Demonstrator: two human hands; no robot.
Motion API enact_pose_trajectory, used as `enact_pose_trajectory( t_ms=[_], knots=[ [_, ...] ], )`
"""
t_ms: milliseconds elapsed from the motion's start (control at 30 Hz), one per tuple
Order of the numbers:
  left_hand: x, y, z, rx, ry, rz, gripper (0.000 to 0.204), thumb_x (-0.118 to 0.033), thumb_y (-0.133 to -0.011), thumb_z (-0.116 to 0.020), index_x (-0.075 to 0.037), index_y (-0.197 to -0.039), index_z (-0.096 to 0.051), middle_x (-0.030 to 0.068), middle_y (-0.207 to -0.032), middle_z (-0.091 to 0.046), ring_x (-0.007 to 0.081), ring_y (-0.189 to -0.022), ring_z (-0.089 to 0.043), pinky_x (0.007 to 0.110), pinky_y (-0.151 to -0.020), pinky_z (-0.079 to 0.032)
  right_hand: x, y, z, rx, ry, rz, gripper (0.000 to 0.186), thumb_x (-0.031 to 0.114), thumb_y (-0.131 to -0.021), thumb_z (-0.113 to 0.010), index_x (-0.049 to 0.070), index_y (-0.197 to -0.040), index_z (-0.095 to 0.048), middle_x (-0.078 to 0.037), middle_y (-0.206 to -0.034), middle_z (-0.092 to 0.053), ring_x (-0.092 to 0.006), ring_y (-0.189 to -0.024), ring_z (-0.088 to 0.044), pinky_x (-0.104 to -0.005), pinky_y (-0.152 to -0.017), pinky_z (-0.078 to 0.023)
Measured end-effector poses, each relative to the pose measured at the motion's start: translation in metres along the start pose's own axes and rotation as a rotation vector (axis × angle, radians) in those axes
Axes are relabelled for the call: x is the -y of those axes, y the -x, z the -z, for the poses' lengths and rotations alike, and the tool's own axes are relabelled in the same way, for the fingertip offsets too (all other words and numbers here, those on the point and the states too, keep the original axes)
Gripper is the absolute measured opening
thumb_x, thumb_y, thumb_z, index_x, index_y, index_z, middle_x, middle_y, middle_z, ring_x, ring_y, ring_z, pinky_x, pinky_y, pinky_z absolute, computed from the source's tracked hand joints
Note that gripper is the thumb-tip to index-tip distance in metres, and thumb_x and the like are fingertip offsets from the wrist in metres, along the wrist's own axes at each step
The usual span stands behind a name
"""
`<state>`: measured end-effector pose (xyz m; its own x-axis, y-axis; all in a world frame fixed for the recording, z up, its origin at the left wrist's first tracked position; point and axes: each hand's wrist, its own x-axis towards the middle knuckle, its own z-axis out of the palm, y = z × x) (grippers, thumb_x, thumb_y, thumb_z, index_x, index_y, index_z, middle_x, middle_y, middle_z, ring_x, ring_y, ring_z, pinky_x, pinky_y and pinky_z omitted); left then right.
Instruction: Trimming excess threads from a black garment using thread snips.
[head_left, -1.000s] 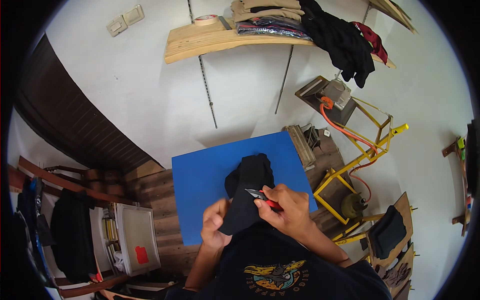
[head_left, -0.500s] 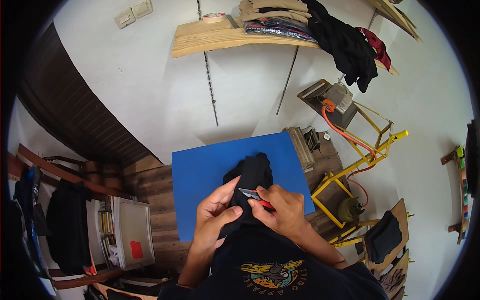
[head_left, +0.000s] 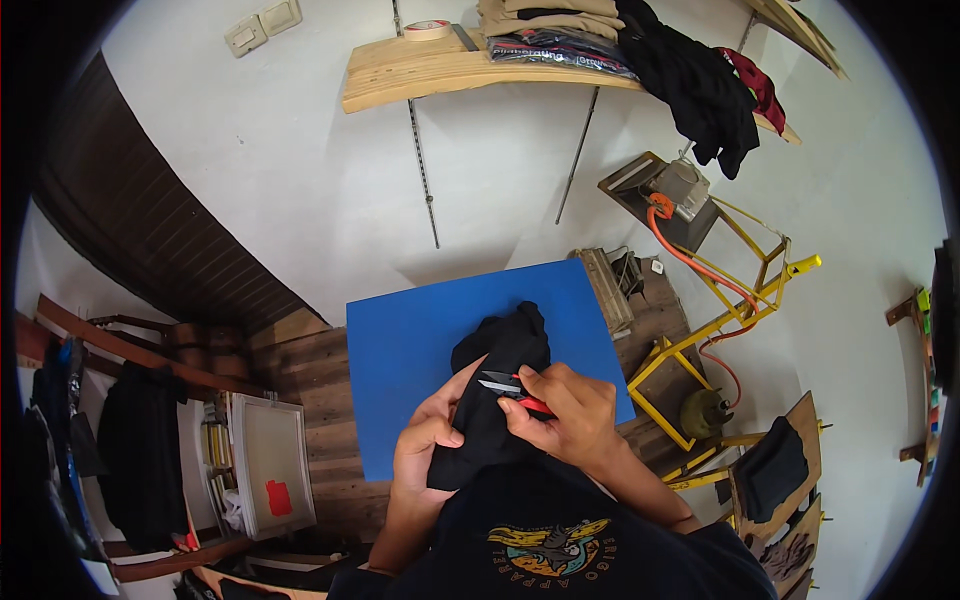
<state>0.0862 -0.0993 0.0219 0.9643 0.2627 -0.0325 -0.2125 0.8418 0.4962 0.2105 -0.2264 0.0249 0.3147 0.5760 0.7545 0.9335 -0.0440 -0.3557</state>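
A bunched black garment (head_left: 510,345) lies over the near middle of the blue tabletop (head_left: 400,345). My left hand (head_left: 430,430) grips its left side, thumb on top and fingers tucked under the cloth. In my right hand (head_left: 565,410) is a pair of red-handled thread snips (head_left: 498,387), pinched between thumb and fingers. The blades point left, spread slightly apart, just over the cloth; whether they touch it I cannot tell.
Beyond the table, a wooden wall shelf (head_left: 400,80) holds folded clothes and a tape roll. A yellow metal frame (head_left: 660,385) with an orange hose stands at the right. To the left are a white-framed screen (head_left: 272,460) and hanging dark clothes (head_left: 140,455).
My left thumb has drawn back to the left and the cloth beneath the snips has shifted and flattened. My right hand has moved slightly right, still holding the snips.
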Motion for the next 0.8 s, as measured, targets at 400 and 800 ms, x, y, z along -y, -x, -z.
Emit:
enact_pose_trajectory(
  t_ms=[400, 800],
  knots=[
    [0.007, 0.005, -0.001, -0.128, -0.073, -0.027, 0.052, -0.004, -0.09, -0.058, 0.006, -0.138, -0.041, 0.0179, -0.124, -0.058, 0.02, -0.109, -0.061, 0.029, -0.095, -0.048, -0.004, 0.001, -0.002, -0.028, 0.061, 0.043, 0.029, 0.017, -0.07, -0.08, 0.004, -0.092, -0.065, -0.002, -0.064, -0.053, -0.015, -0.047, -0.054, -0.026, -0.041, -0.042],
    [0.015, 0.01, 0.009, 0.009, 0.065, -0.101, 0.064, 0.003, -0.079, -0.053, 0.007, -0.14, -0.035, 0.021, -0.133, -0.051, 0.0269, -0.119, -0.055, 0.034, -0.103, -0.042, 0.004, 0.002, -0.003, -0.08, -0.118, -0.091, 0.028, 0.008, -0.076, -0.077, -0.001, -0.09, -0.054, -0.012, -0.067, -0.061, -0.0198, -0.05, -0.059, -0.0267, -0.043, -0.044]
  ],
)
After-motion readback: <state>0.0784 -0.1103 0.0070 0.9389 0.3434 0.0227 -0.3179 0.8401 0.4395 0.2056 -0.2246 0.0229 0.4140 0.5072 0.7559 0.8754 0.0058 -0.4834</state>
